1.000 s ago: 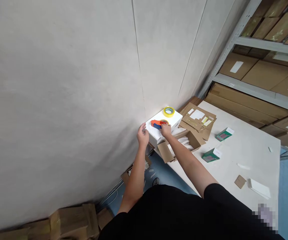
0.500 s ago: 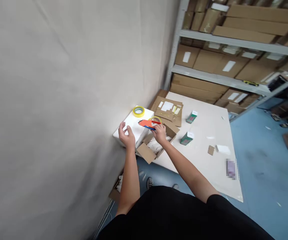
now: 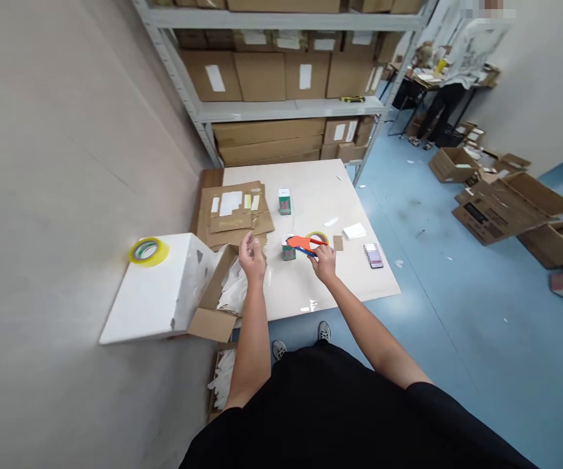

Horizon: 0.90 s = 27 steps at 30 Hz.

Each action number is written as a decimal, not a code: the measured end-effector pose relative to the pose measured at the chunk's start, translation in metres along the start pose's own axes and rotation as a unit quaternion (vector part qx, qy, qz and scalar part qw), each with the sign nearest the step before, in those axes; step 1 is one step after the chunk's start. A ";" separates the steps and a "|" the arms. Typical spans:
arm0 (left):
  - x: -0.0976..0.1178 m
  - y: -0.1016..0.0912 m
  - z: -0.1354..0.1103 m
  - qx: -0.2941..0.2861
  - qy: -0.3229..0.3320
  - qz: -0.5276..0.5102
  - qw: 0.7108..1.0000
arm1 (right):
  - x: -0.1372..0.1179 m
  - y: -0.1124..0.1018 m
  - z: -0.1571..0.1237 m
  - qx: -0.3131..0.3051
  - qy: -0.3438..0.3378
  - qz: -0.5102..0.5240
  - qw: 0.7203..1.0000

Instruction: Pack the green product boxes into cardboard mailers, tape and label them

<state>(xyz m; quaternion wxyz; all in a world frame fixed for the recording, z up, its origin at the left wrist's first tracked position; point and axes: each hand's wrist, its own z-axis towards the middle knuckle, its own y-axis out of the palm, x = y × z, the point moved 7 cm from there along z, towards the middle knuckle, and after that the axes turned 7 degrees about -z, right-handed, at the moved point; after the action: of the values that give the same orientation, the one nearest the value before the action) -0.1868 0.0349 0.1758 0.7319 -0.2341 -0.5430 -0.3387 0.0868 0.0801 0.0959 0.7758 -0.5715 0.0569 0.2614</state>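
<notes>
One dispenser, gripped mid-frame by the right hand, points lengthwise left toward the empty, half-open left hand.

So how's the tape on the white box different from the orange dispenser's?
The loose roll lies on the white box; the dispenser roll sits in the orange dispenser in the right hand. The loose roll shows fully; the dispenser roll is partly hidden. Both look yellow.

Shirt: it's showing plain black, right across the front!
Sleeves: they're running short, black as well, leaving the forearms bare.
Left hand, right hand: both are going bare.
Shoes: they're flashing grey and white, with darker lines!
</notes>
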 end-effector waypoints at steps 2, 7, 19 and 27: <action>-0.013 0.038 -0.013 -0.053 -0.029 -0.022 0.998 | 0.048 -0.005 -0.012 0.003 0.031 -0.025 0.999; -0.033 0.103 -0.049 -0.150 -0.058 -0.022 0.987 | 0.146 0.000 -0.045 -0.013 0.099 -0.051 0.994; -0.053 0.126 -0.082 -0.174 -0.095 0.078 0.977 | 0.286 0.048 -0.132 -0.281 0.329 -0.085 0.898; -0.055 0.153 -0.080 -0.152 -0.141 0.075 0.976 | 0.269 0.021 -0.072 -0.276 0.325 0.027 0.904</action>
<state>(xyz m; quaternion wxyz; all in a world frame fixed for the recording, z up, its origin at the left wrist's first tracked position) -0.0314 0.0925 0.1034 0.6272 -0.4275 -0.5640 -0.3252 0.3221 0.1105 -0.0507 0.5184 -0.8141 0.2468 0.0874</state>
